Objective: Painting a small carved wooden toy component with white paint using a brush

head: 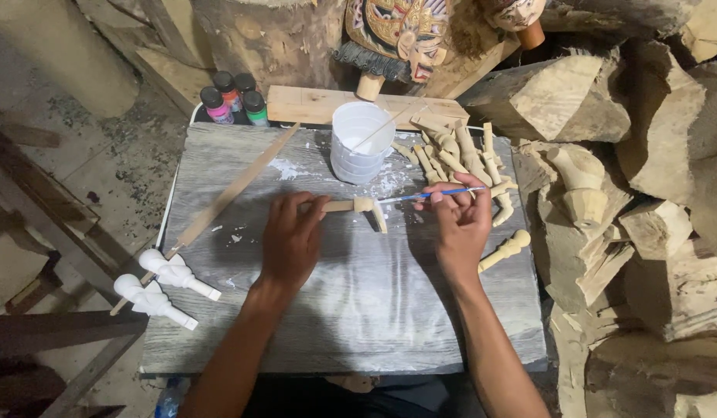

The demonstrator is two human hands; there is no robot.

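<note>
Left hand [291, 236] holds a small carved wooden puppet arm [357, 207] by its bare shaft end, fingers closed around it from above, just over the grey wood-grain surface [358, 310]. The piece sits mid-surface, in front of the white plastic cup [360, 143].

Right hand [459, 224] holds a thin blue-handled paintbrush [428, 194] in a pencil-type pinch, fingers clenched on the handle. Bristle tip is at or touching the bent end of the puppet arm; I cannot tell if there is a gap.

Handling judgement: the part looks light and rigid, slim, probably fragile at the joint or bend. Dry wood gives decent friction; a freshly coated area would be slick and would smear. Best hold is the unpainted shaft, well away from the brush end, as the left hand has it. Light pressure should do.

Around it:
- pile of unpainted carved limbs [459, 155] just beyond the brush, one loose piece [504, 251] right of the right hand
- two white-coated pieces [165, 286] at the left edge of the surface
- long wooden stick [234, 190] lying diagonally
- small paint bottles [234, 99] at the far left corner
- white smears beside the cup
- rough wood blocks [645, 193] stacked to the right
</note>
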